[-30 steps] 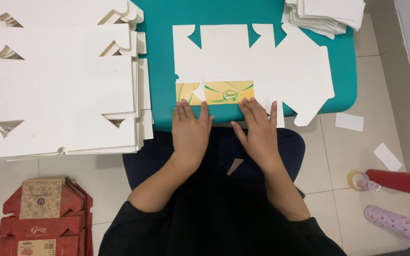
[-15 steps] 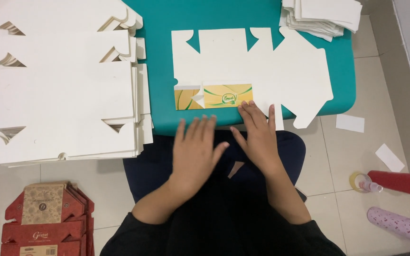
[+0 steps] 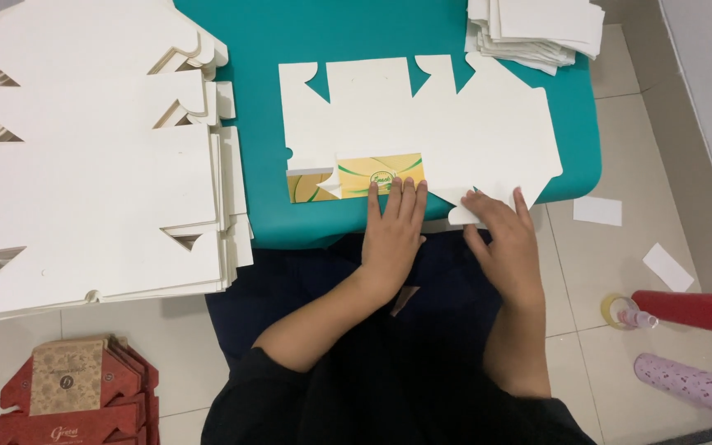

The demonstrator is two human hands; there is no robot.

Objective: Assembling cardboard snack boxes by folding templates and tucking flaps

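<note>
Left hand: flat and wide, pressed on yellow flap.
Right hand: flat, pressed on white box cutout.

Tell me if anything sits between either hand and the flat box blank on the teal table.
Nothing visible does. The left hand lies flat on the folded yellow flap of the white box blank, and the right hand touches its lower right edge directly.
</note>
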